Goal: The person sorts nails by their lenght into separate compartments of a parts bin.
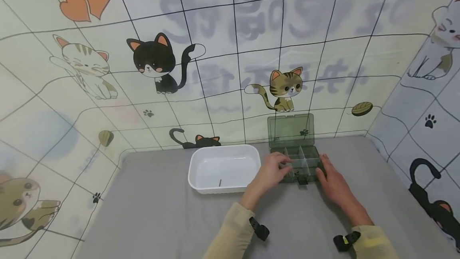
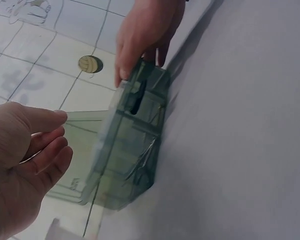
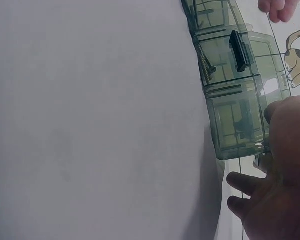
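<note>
A green see-through compartment box (image 1: 305,163) stands on the grey cloth, its lid (image 1: 291,131) raised at the back. My left hand (image 1: 273,170) is over the box's left part, thumb and fingertips apart, nothing visible between them in the left wrist view. My right hand (image 1: 335,182) holds the box's right end, thumb at the rim and fingers along the outer side. In the right wrist view, long screws (image 3: 207,62) lie in the middle front compartment, and a small dark piece (image 3: 242,127) shows in the end one. A black latch (image 3: 240,51) is on the front wall.
Left of the box stands a white rectangular tray (image 1: 224,189) with one small thin piece (image 1: 220,182) inside. Grey cloth (image 1: 161,211) covers the table. A cat-printed curtain (image 1: 223,71) hangs behind and at both sides, close to the raised lid.
</note>
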`<state>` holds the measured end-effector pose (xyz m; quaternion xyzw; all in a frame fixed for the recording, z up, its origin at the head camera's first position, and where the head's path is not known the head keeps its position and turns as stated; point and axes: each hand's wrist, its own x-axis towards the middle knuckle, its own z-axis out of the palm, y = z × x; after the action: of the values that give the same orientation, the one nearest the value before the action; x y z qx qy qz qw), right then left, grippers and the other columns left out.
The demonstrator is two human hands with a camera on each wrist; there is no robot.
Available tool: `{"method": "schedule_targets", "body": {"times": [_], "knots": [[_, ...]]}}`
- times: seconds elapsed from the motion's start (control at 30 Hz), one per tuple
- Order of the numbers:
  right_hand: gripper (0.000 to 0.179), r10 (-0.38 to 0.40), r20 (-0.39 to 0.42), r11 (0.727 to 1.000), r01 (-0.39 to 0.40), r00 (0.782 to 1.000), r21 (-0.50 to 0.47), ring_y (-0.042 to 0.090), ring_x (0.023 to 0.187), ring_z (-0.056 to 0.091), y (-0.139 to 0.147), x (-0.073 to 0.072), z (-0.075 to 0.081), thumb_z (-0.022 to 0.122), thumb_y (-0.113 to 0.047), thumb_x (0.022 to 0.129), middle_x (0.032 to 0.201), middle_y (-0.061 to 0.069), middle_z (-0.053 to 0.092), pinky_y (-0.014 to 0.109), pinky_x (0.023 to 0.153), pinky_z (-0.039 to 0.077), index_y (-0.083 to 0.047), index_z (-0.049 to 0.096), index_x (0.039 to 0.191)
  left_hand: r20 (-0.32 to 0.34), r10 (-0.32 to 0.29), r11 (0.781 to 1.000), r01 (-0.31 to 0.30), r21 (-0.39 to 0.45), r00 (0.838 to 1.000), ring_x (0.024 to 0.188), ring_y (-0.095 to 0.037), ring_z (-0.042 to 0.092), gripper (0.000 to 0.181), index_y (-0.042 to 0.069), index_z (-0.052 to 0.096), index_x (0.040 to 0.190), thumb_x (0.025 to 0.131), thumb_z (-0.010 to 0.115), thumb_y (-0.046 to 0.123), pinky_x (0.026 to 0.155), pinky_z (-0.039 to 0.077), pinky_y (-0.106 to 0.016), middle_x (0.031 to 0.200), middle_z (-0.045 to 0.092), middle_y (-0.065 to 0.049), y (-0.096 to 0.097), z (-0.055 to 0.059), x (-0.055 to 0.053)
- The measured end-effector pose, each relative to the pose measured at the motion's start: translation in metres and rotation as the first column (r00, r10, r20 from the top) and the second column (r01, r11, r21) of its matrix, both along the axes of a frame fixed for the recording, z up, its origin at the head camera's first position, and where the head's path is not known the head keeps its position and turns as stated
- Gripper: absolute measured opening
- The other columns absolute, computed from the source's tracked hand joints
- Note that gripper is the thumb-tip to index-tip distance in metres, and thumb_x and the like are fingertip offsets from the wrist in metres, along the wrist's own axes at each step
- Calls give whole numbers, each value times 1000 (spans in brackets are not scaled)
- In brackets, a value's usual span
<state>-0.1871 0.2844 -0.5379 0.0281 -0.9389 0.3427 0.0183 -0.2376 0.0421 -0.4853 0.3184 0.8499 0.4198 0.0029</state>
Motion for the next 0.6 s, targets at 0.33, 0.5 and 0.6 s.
{"method": "schedule_targets", "body": {"times": [0.33,0.5,0.6], "knots": [[63,7,0,1000,-7,1000,2,59,141,24,1,-3,0,34,-29,114,164,33,9,71,108,26,8,12,160,-95,60,996,-53,72,994,91,-20,69,17,1,76,108,92,76,1,72,51,-14,105,73,-9,-35,5,-4],[63,6,-7,1000,-6,1000,3,60,140,24,0,-3,-1,33,-31,114,164,33,9,71,107,26,9,13,159,-70,97,990,-89,108,993,96,-27,67,17,-1,75,107,90,76,-2,74,55,-20,104,72,-13,-65,4,-7],[63,-1,-12,1000,1,1000,4,61,140,24,0,-1,-1,33,-31,114,163,34,10,72,107,25,9,14,159,-38,118,990,-115,87,992,97,-27,67,18,-1,75,108,90,77,-1,76,56,-24,104,72,-12,-86,2,-8]]}}
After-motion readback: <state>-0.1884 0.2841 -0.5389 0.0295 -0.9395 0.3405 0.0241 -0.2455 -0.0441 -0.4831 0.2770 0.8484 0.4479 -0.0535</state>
